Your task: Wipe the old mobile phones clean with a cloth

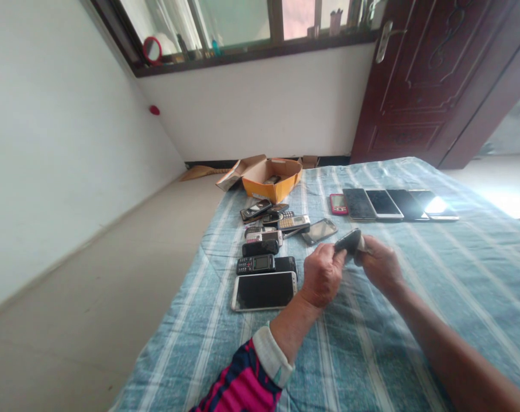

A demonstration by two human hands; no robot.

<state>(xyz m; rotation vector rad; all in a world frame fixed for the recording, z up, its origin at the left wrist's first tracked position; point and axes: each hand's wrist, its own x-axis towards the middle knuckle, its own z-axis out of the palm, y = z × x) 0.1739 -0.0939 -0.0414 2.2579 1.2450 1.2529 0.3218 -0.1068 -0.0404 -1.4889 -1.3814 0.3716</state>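
My left hand (pixel 323 276) grips a dark mobile phone (pixel 347 241), tilted above the bed. At the phone's right end, my right hand (pixel 379 263) is closed around a small pale cloth (pixel 364 246), which touches the phone; its kind is only partly visible. Just beyond, a grey touchscreen phone (pixel 320 231) lies flat. Left of my left hand are a large white-framed smartphone (pixel 264 291), a black keypad phone (pixel 255 264) and several older phones, among them a silver keypad phone (pixel 293 222).
A blue striped bedspread (pixel 329 355) lies under everything. Behind the phones stands an open orange cardboard box (pixel 272 190) with something dark inside. Farther right, a small pink phone (pixel 339 204) adjoins a row of several flat smartphones (pixel 384 204). A dark red door (pixel 418 86) rises behind.
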